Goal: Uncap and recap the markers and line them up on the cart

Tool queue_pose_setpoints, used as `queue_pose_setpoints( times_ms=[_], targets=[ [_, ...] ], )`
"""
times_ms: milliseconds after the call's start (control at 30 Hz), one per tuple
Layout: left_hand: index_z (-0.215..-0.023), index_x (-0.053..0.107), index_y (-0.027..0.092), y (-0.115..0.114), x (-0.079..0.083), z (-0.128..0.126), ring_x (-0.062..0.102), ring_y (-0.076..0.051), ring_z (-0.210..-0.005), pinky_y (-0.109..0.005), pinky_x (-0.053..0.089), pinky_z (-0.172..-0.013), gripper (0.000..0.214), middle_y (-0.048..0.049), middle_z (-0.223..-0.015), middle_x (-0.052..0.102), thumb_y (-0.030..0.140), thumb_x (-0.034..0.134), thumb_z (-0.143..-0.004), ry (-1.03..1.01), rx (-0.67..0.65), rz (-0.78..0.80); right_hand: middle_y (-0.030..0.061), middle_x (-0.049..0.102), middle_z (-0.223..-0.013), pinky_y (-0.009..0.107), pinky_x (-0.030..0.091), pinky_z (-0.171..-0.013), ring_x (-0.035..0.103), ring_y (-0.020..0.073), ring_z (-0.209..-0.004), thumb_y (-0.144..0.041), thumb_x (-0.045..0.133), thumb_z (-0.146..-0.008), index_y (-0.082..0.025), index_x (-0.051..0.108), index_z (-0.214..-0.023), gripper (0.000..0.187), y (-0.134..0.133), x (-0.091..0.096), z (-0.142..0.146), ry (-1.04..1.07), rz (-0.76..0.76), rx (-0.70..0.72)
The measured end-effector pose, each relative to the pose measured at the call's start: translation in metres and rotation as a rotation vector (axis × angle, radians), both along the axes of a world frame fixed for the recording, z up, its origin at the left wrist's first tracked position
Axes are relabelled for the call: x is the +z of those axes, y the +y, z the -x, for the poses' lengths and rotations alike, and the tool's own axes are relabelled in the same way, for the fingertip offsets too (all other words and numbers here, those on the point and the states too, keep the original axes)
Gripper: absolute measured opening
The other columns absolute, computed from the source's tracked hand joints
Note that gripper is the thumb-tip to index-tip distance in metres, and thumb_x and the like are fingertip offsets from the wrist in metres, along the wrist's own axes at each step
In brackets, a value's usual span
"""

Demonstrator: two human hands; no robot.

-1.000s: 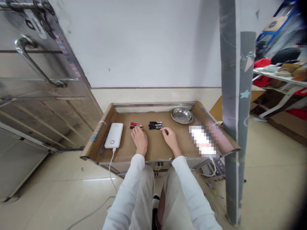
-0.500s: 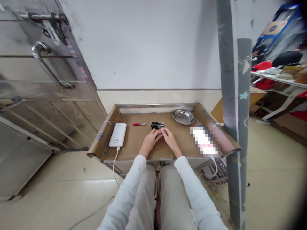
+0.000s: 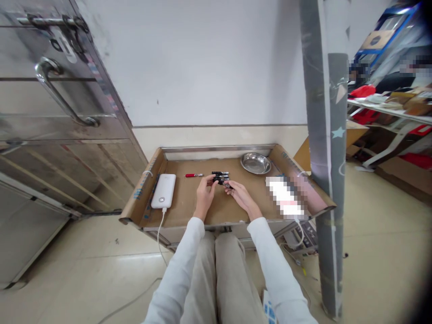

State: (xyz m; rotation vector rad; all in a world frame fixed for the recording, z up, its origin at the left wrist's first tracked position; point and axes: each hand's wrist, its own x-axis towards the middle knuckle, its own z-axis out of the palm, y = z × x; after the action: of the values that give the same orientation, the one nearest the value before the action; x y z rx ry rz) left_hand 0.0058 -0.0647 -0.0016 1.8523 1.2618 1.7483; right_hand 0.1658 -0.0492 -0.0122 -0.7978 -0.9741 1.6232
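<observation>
Both my hands are over the middle of the cardboard-lined tray. My left hand is closed in a pinch at the left end of a black pen. The fingers of my right hand are closed around its right end, hiding that tip. Just beyond my fingers, other black pens lie side by side, partly overlapped in view by the held one. A red pen with a clear end lies to their left, apart from both hands.
A white power bank with a cable sits at left on the tray. A round steel dish stands at back right. In front of it lies a blurred-out bright device with a cable. A wrapped pillar rises at right.
My hands have drawn apart from being pressed together, the right one moving slightly rightward, so the black pen between them now shows. The view has shifted a little.
</observation>
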Motion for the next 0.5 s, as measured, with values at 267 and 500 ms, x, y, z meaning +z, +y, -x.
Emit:
queue_pose_setpoints(
  times_ms=[267, 500],
  targets=[
    [-0.106, 0.056, 0.018, 0.000, 0.002, 0.007, 0.060, -0.016, -0.092, -0.030, 0.049, -0.082, 0.024, -0.0083, -0.103, 0.061, 0.035, 0.048, -0.091, -0.114, 0.196, 0.080, 0.0048, 0.069, -0.088, 0.033, 0.048, -0.081, 0.062, 0.0152, -0.079, -0.044, 0.073, -0.066, -0.019, 0.069, -0.088, 0.034, 0.005, -0.007, 0.001, -0.221, -0.182, -0.278],
    [-0.085, 0.058, 0.018, 0.006, -0.012, 0.008, 0.059, -0.013, -0.075, -0.027, 0.049, -0.074, 0.007, -0.0021, -0.083, 0.061, 0.024, 0.056, -0.085, 0.207, -0.051, 0.298, 0.0054, 0.068, -0.088, 0.031, 0.048, -0.072, 0.060, 0.0168, -0.076, -0.047, 0.064, -0.074, -0.019, 0.065, -0.086, 0.030, 0.003, -0.002, 0.007, -0.497, -0.368, -0.310]
  ],
)
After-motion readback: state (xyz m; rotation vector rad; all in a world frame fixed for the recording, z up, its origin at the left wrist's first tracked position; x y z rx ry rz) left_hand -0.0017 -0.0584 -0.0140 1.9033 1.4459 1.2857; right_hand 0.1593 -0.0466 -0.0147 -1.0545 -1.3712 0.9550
